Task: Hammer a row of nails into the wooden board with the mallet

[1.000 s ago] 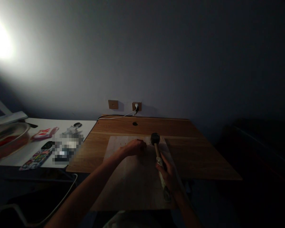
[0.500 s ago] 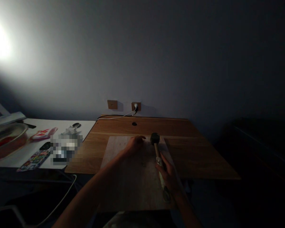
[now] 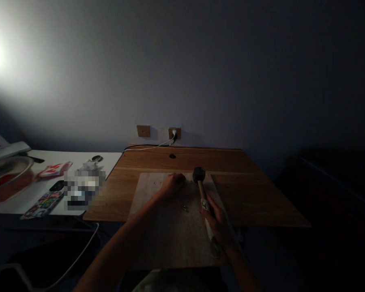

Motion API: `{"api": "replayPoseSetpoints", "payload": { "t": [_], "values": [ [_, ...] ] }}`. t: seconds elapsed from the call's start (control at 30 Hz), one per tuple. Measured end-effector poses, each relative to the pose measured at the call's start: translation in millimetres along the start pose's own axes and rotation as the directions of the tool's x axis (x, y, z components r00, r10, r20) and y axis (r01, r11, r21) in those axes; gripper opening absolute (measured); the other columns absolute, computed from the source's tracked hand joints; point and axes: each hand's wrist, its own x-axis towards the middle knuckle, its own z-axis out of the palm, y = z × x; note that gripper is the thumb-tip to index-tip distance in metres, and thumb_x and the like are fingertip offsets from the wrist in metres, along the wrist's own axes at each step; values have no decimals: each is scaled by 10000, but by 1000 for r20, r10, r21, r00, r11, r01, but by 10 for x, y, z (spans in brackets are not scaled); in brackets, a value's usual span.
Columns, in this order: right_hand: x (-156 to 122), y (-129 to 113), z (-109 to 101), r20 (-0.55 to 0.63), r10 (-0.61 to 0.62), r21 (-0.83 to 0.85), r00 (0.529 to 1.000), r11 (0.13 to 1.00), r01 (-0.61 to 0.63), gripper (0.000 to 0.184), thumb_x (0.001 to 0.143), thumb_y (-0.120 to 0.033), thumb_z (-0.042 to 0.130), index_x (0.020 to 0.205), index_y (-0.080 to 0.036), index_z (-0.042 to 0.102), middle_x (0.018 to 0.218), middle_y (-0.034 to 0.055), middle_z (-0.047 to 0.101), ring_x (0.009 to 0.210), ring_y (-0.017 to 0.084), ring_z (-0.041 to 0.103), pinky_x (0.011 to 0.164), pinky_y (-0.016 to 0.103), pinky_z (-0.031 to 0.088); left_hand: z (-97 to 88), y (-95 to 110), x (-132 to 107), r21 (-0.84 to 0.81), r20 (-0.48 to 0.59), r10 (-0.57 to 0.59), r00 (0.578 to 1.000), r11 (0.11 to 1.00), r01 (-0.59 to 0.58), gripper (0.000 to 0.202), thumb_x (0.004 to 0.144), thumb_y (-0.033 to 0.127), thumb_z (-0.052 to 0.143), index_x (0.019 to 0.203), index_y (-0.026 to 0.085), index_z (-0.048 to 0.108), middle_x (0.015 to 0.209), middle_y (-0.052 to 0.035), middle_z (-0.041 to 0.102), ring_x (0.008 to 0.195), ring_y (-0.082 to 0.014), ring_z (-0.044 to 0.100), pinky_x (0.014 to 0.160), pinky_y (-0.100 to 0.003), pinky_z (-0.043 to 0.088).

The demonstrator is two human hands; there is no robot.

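Mallet (image 3: pixel 202 191) in right hand (image 3: pixel 216 222); left hand (image 3: pixel 171 183) on board (image 3: pixel 158 227).

A pale rectangular wooden board (image 3: pixel 170 227) lies on the near middle of the brown wooden desk (image 3: pixel 255 198), and on it the left hand (image 3: pixel 171 184) sits at the far edge, just left of the black round head of the wooden-handled mallet (image 3: pixel 198 175). The right hand (image 3: pixel 216 221) holds the mallet's handle nearer the person, with small metal nails (image 3: pixel 185 208) between the hands. Left of the desk stands a white table (image 3: pixel 33 194); behind the desk, two brown wall sockets (image 3: pixel 143 131) sit on the wall.
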Motion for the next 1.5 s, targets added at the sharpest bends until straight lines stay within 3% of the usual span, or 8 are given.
{"api": "replayPoseSetpoints", "payload": {
  "t": [0.17,0.33,0.63,0.8,0.97,1.17,1.37,1.5],
  "values": [
    [28,-76,107,32,67,50,997,996,-68,632,824,-466,630,1402,-213,602,945,50,761,1043,310,682,931,428,548,4,-8,-16,30,-7,27,1000,999,-26,214,793,122,601,951,181,733,905,-46,743,830,-170,664,788,-274,504],
    [69,-37,236,16,54,57,998,997,-55,684,815,-513,629,1423,-203,582,843,42,742,964,301,693,859,408,569,-11,30,-21,64,-3,60,998,996,-59,243,795,84,587,956,183,739,947,-62,748,888,-183,666,834,-284,499],
    [48,-12,254,10,27,34,1000,999,-28,657,809,-488,654,1411,-232,592,1124,56,746,1236,326,600,1075,466,455,-5,17,-16,66,16,132,991,989,-133,208,834,117,607,969,185,750,970,-74,745,926,-195,660,882,-306,494],
    [43,-30,263,23,22,56,1000,998,-23,617,805,-489,665,1374,-254,625,1303,61,686,1340,323,529,1147,477,379,-15,45,-23,-8,-16,52,999,999,-52,312,794,93,608,1066,188,726,963,-62,748,888,-186,684,842,-292,519],
    [20,-15,268,59,19,51,998,998,-22,650,830,-483,661,1431,-252,567,1317,63,682,1329,318,542,1144,491,381,-17,62,-36,-128,10,-9,1000,992,10,581,759,81,618,1321,216,564,943,-21,762,830,-161,698,765,-265,534],
    [12,64,277,73,-5,23,997,1000,4,635,853,-469,666,1442,-266,548,1441,55,600,1384,319,495,1177,512,342,-6,48,-21,-86,-42,-18,999,996,14,496,762,137,668,1254,176,617,946,-72,768,828,-201,705,740,-291,523],
    [16,115,281,63,-22,31,998,999,20,654,851,-485,672,1441,-231,551,1375,75,651,1355,340,521,1133,509,405,-14,61,-15,-117,-21,-31,999,993,29,526,750,111,658,1265,203,609,888,-26,771,769,-165,702,693,-250,512],
    [18,107,286,94,-12,40,995,999,8,679,862,-495,662,1463,-212,522,1425,77,615,1362,331,516,1158,510,368,-9,56,-19,-129,-33,-32,999,991,27,533,751,120,672,1276,187,605,870,-34,767,743,-169,698,668,-250,501]
  ]
}}
